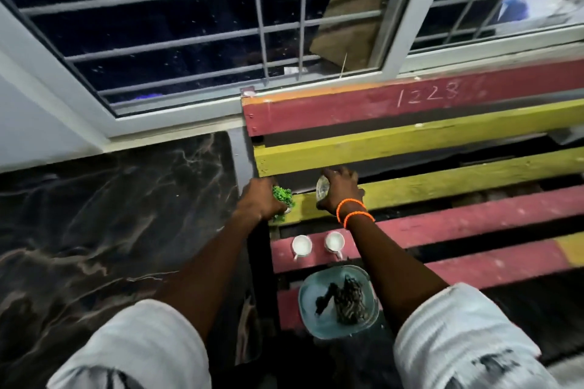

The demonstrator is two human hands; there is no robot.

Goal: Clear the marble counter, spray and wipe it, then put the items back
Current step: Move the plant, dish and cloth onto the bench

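Green small plant (282,196) gripped in left hand (259,200); right hand (339,191) closed around clear glass (321,189), both over yellow slat (410,191). Two white cups (301,245) nearer.

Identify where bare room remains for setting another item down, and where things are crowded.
The dark marble counter left of the slatted bench is bare. The red and yellow slats right of the right hand are free too. Crowded: the bench's left end, with the left hand on the small green plant, two white cups, and the teal plate.
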